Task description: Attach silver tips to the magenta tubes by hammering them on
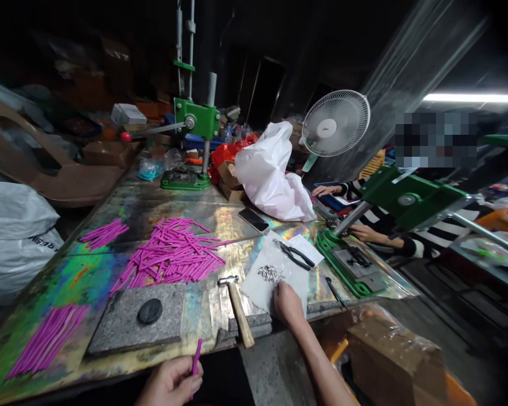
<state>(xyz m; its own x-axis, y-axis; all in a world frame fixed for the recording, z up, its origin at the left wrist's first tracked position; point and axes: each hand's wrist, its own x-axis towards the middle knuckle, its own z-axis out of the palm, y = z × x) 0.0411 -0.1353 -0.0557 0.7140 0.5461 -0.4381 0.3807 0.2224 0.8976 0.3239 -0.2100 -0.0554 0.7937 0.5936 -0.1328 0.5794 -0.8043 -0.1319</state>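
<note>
My left hand (171,382) pinches one short magenta tube (197,356) upright between thumb and fingers at the table's near edge. Over the white sheet (254,286), my right hand (288,303) is closed, its fingertips at the near side of a small heap of shiny metal pins (270,274). Whatever those fingertips hold is hidden. A hammer (239,313) with a wooden handle lies between my hands. Black-handled pliers (296,255) rest on the sheet beyond my right hand. Left of the hammer, a round black disc (149,311) sits on a grey stone slab (110,327).
A large magenta tube pile (173,254) lies mid-table, with smaller bundles (46,341) to the left. Green presses (197,119) stand at the back and right. A phone (253,220), white bag (271,175) and fan (336,124) are beyond. A co-worker's hands (366,233) are at right.
</note>
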